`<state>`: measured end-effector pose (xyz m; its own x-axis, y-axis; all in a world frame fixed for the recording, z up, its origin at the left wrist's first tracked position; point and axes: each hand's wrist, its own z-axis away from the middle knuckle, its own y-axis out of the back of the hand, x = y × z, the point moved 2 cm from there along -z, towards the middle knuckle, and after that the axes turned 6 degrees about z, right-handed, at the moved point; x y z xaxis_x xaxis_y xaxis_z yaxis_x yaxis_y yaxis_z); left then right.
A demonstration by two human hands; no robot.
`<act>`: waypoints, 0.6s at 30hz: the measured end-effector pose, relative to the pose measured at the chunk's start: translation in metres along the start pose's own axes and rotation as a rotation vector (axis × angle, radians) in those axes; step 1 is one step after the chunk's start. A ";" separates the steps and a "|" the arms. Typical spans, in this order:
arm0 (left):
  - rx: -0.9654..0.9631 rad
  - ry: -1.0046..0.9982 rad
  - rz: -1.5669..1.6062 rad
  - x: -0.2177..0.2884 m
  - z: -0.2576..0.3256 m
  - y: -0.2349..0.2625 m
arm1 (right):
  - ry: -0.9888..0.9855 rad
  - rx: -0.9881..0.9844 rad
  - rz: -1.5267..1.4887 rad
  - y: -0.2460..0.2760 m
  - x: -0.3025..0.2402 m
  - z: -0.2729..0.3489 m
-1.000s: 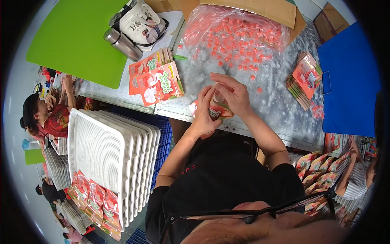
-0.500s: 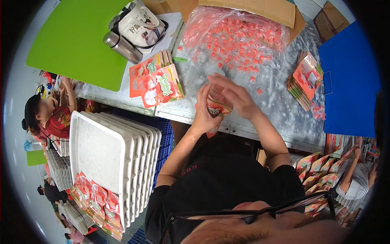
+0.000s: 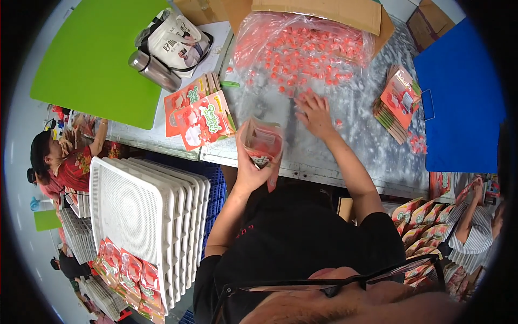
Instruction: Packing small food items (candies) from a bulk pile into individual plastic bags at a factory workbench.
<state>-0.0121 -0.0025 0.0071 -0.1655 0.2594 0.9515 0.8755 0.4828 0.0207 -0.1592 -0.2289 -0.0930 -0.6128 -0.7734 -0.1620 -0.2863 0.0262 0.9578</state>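
Pouch (image 3: 263,143), a small red-and-clear packet with its mouth gaping upward, sat at the near edge of the metal table (image 3: 356,140), clasped in the left hand (image 3: 249,156) with the fingers curled round its side. The right hand (image 3: 314,114) lay farther out on the tabletop, fingers spread and flat over the loose red sweets (image 3: 302,62) at the near fringe of the big clear plastic bag (image 3: 302,48); whether it had any pinched beneath it could not be told. Left of the pouch lay a fanned stack of flat printed pouches (image 3: 200,114), and another stack (image 3: 396,105) rested to the right beside the blue board (image 3: 458,92). A steel flask (image 3: 154,70) and a tote bag (image 3: 175,40) stood far left by the green board (image 3: 97,59); white mesh trays (image 3: 140,216) leaned below the table's near left.

Judging from this, the likeliest slip was sweets scattering: the pouch was held right over the table edge, so any piece missing its narrow mouth could drop to the floor. A loose one-handed grip might also let the mouth fold shut or tip the contents out
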 end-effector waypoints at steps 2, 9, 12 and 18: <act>0.027 0.100 0.076 -0.002 0.003 0.005 | -0.036 0.026 -0.184 -0.010 0.002 0.011; 0.078 0.099 -0.053 0.002 0.013 0.027 | -0.328 0.140 -1.267 0.010 0.015 0.040; 0.082 0.129 -0.013 -0.002 0.017 0.027 | -0.347 0.153 -1.119 0.011 0.029 0.051; 0.085 0.131 0.002 -0.001 0.022 0.029 | -0.195 0.093 -0.141 0.015 0.027 0.053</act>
<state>0.0040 0.0296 -0.0003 -0.0979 0.1519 0.9835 0.8330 0.5532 -0.0025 -0.2186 -0.2157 -0.0953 -0.6900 -0.6367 -0.3443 -0.4404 -0.0081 0.8977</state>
